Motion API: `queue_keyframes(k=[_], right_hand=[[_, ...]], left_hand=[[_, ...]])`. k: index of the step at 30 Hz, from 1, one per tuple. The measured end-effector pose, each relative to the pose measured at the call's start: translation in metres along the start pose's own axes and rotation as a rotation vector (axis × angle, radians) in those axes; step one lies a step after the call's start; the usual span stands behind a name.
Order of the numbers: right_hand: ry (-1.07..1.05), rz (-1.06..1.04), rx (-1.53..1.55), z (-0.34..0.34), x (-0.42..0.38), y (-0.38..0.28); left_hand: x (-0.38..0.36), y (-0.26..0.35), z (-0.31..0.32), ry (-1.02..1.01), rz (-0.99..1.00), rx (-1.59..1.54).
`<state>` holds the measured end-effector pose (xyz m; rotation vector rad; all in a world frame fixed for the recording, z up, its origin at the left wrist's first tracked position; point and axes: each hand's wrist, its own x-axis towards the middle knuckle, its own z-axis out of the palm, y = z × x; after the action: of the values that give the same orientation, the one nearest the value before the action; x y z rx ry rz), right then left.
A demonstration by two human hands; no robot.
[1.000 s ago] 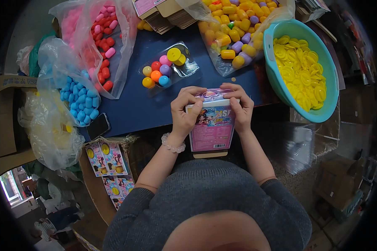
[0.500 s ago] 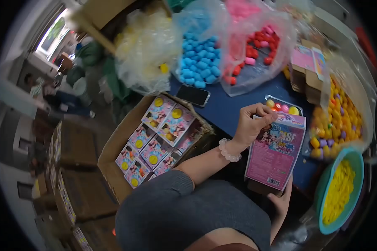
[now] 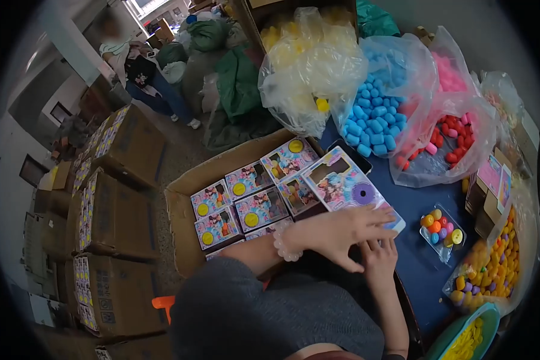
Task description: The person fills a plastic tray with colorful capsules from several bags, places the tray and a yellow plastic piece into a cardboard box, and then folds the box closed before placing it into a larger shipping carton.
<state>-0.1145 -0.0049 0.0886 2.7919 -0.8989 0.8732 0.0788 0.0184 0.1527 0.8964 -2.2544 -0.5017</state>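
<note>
At centre frame, a seated worker's left hand (image 3: 336,234) spreads its fingers wide, thumb apart, over the lower right end of a printed box (image 3: 347,183). The right hand (image 3: 379,259) curls in at the box's near edge; whether it grips cannot be told. The box slants, front panel up, across the view of an open carton's (image 3: 177,231) right side. Steady handling would seem to call for firm support from the right hand, a light, flat left palm, no pressure on the panel's cut-outs, and corners kept clear of the carton rim and the phone (image 3: 353,155) just beyond. Half a second earlier, the box's pink, barcoded back faced the camera and the left hand pinched its top edge; now the front shows and those fingers are fanned. At right, on the blue counter (image 3: 415,201), a clear tray of coloured capsules (image 3: 443,227), partly hidden by the box then, sits in plain view.
</note>
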Motion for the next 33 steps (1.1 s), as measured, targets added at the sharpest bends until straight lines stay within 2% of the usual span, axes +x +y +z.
queue_keyframes(k=[1, 2, 3, 4, 5, 6, 7, 9, 10, 11, 12, 13, 15, 18, 19, 21, 26, 28, 30, 32, 33], right_hand=[[-0.093, -0.036, 0.090, 0.010, -0.002, 0.007], [-0.191, -0.068, 0.179, 0.015, -0.003, 0.011], [-0.252, 0.011, 0.256, 0.010, 0.002, 0.014], [-0.248, 0.022, 0.258, 0.005, 0.009, 0.018], [-0.274, 0.067, 0.398, -0.001, 0.013, 0.024], [-0.312, 0.130, 0.535, -0.005, 0.012, 0.032], [-0.309, 0.097, 0.459, -0.007, 0.007, 0.043], [-0.283, 0.214, 0.462, -0.034, 0.001, 0.061], [-0.271, 0.289, 0.346, -0.046, -0.004, 0.075], [-0.266, 0.356, 0.218, -0.058, -0.010, 0.093], [-0.289, 0.413, 0.120, -0.066, -0.020, 0.115], [-0.311, 0.456, 0.034, -0.070, -0.031, 0.135], [-0.430, 0.512, -0.066, -0.076, -0.043, 0.166], [-0.549, 0.518, -0.079, -0.064, -0.051, 0.195], [-0.545, 0.527, -0.080, -0.059, -0.051, 0.200], [-0.691, 0.515, -0.094, -0.049, -0.046, 0.205], [-0.621, 0.506, -0.099, -0.027, -0.061, 0.216], [-0.487, 0.503, 0.015, -0.026, -0.067, 0.216], [-0.454, 0.521, 0.019, -0.029, -0.073, 0.209], [-0.423, 0.541, 0.019, -0.035, -0.081, 0.200], [-0.408, 0.553, 0.031, -0.040, -0.085, 0.194]], left_hand=[[-0.006, -0.009, 0.017, -0.121, -0.046, 0.046], [-0.010, -0.018, 0.033, -0.123, -0.050, 0.051], [-0.012, -0.025, 0.046, -0.115, -0.120, 0.077], [-0.015, -0.035, 0.055, -0.112, -0.187, 0.097], [-0.014, -0.037, 0.056, -0.130, -0.180, 0.083], [-0.011, -0.036, 0.061, -0.013, -0.241, 0.150], [-0.008, -0.034, 0.069, 0.091, -0.298, 0.194], [0.002, -0.037, 0.073, 0.177, -0.287, 0.315], [0.008, -0.037, 0.070, 0.225, -0.323, 0.331], [0.011, -0.041, 0.066, 0.187, -0.388, 0.302], [0.016, -0.039, 0.060, 0.171, -0.580, 0.130], [0.019, -0.045, 0.065, 0.323, -0.550, 0.048], [0.024, -0.053, 0.079, 0.469, -0.532, -0.195], [0.040, -0.057, 0.091, 0.406, -0.556, -0.449], [0.046, -0.058, 0.095, 0.398, -0.551, -0.450], [0.056, -0.064, 0.104, 0.310, -0.565, -0.581], [0.080, -0.076, 0.130, 0.233, -0.513, -0.569], [0.085, -0.084, 0.142, 0.246, -0.507, -0.584], [0.084, -0.092, 0.153, 0.255, -0.503, -0.603], [0.080, -0.097, 0.160, 0.271, -0.617, -0.868], [0.083, -0.091, 0.160, 0.254, -0.610, -0.867]])
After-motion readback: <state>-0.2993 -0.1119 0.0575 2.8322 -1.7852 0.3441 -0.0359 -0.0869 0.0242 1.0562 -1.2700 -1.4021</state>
